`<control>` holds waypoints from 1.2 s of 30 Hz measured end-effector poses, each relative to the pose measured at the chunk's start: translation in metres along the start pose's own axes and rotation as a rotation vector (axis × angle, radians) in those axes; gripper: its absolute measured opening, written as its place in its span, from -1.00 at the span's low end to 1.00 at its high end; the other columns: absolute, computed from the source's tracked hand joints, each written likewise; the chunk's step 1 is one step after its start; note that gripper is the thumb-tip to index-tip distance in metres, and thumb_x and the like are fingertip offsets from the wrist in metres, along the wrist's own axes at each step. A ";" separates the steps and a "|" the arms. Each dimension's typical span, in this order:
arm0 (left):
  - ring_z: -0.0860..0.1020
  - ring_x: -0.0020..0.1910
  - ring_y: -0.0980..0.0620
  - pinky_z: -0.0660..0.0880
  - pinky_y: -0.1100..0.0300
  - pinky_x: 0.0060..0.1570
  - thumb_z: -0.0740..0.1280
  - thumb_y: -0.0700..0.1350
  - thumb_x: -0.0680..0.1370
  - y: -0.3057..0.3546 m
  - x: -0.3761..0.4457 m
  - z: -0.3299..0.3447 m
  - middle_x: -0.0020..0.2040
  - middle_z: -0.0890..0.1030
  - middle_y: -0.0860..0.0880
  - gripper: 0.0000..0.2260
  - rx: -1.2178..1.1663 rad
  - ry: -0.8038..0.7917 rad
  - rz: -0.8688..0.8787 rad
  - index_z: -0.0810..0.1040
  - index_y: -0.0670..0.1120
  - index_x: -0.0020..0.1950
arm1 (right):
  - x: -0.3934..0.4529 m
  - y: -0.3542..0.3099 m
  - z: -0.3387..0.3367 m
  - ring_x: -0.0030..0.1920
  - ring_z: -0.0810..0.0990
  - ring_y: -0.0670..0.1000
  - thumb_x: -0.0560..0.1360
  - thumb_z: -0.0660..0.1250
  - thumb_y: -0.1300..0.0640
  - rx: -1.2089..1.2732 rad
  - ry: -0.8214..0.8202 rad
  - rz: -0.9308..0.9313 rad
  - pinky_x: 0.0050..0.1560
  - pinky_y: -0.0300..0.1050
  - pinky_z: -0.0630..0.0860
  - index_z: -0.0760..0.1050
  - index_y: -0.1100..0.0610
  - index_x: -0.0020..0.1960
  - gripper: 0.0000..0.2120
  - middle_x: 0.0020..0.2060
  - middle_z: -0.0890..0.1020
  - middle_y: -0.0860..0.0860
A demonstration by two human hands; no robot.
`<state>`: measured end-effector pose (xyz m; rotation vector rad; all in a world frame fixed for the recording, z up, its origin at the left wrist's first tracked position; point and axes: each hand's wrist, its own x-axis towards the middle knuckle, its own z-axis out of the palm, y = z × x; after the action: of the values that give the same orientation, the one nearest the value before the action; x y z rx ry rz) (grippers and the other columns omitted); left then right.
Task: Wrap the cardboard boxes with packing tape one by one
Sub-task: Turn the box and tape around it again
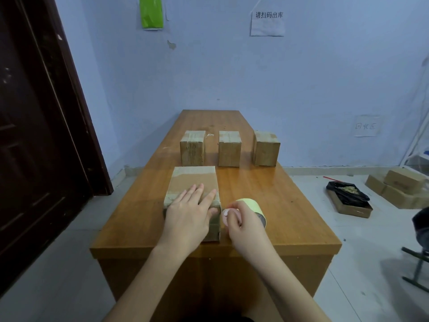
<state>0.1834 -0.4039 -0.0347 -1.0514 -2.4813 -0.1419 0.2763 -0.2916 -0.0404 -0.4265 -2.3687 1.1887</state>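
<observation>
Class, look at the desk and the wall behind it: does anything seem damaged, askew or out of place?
Yes. Paint has chipped off the wall, and the right box in the far row sits turned askew, unlike its two neighbours.

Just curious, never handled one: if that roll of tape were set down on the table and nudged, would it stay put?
Probably not if stood on edge: the tape roll is a round hoop, so it would likely roll on the glossy table. Laid flat, it should stay. It looks hollow, so likely light; the right hand holds it easily.
</observation>
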 end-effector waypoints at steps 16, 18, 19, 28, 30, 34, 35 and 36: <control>0.11 0.49 0.11 0.02 0.24 0.41 -0.11 0.14 0.62 -0.004 -0.003 0.003 0.51 0.17 0.08 -0.56 -0.070 0.056 -0.012 0.11 0.15 0.51 | 0.005 0.019 -0.050 -0.16 0.56 -0.14 0.49 0.36 0.05 0.292 0.369 0.108 -0.27 -0.29 0.43 0.51 0.01 -0.09 -0.95 -0.18 0.60 -0.09; 0.12 0.48 0.11 0.03 0.24 0.41 -0.10 0.14 0.62 -0.005 -0.004 0.004 0.51 0.18 0.08 -0.56 -0.075 0.055 -0.023 0.12 0.15 0.50 | 0.005 0.026 -0.057 -0.17 0.58 -0.10 0.50 0.34 0.09 0.349 0.379 0.137 -0.29 -0.28 0.43 0.51 0.02 -0.09 -0.98 -0.19 0.60 -0.07; 0.13 0.48 0.11 0.03 0.24 0.41 -0.09 0.14 0.62 -0.004 -0.004 0.004 0.50 0.19 0.07 -0.56 -0.079 0.050 -0.026 0.13 0.14 0.50 | 0.005 0.030 -0.060 -0.18 0.58 -0.08 0.51 0.32 0.09 0.361 0.386 0.154 -0.30 -0.27 0.43 0.50 0.03 -0.07 -0.98 -0.18 0.60 -0.05; 0.17 0.47 0.09 0.03 0.23 0.39 -0.06 0.14 0.61 -0.002 -0.005 0.003 0.48 0.25 0.05 -0.56 -0.092 0.038 -0.036 0.20 0.12 0.48 | 0.010 0.069 -0.077 -0.28 0.44 -0.01 0.55 0.25 0.18 0.464 0.489 0.284 -0.34 -0.21 0.37 0.40 0.26 0.09 -0.82 -0.21 0.48 0.11; 0.24 0.45 0.05 0.08 0.21 0.37 -0.03 0.13 0.62 -0.001 -0.005 0.001 0.45 0.31 0.02 -0.58 -0.088 0.042 -0.040 0.27 0.10 0.46 | 0.012 0.077 -0.077 -0.28 0.39 0.02 0.56 0.17 0.20 0.437 0.471 0.270 -0.35 -0.22 0.33 0.38 0.24 0.02 -0.89 -0.22 0.43 0.11; 0.37 0.38 -0.03 0.21 0.13 0.33 0.09 0.07 0.62 0.002 -0.007 -0.003 0.37 0.43 -0.05 -0.63 -0.106 0.066 -0.043 0.41 0.02 0.39 | 0.019 0.087 -0.077 -0.28 0.47 0.00 0.59 0.12 0.17 0.387 0.463 0.290 -0.34 -0.21 0.39 0.31 0.17 0.05 -0.92 -0.23 0.50 0.11; 0.36 0.38 -0.03 0.21 0.13 0.33 0.11 0.06 0.62 0.002 -0.007 -0.003 0.38 0.42 -0.05 -0.63 -0.107 0.061 -0.044 0.41 0.02 0.39 | 0.021 0.090 -0.078 -0.23 0.51 -0.01 0.60 0.12 0.15 0.386 0.456 0.298 -0.30 -0.18 0.44 0.29 0.16 0.08 -0.90 -0.20 0.54 0.10; 0.37 0.37 -0.04 0.22 0.11 0.33 0.13 0.06 0.62 0.002 -0.007 -0.003 0.37 0.43 -0.06 -0.64 -0.110 0.065 -0.046 0.42 0.01 0.39 | 0.023 0.092 -0.078 -0.18 0.54 -0.02 0.60 0.12 0.14 0.368 0.441 0.301 -0.25 -0.15 0.46 0.29 0.14 0.10 -0.90 -0.16 0.55 0.08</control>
<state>0.1901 -0.4075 -0.0354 -1.0178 -2.4641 -0.3252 0.3046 -0.1750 -0.0684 -0.8391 -1.7087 1.4511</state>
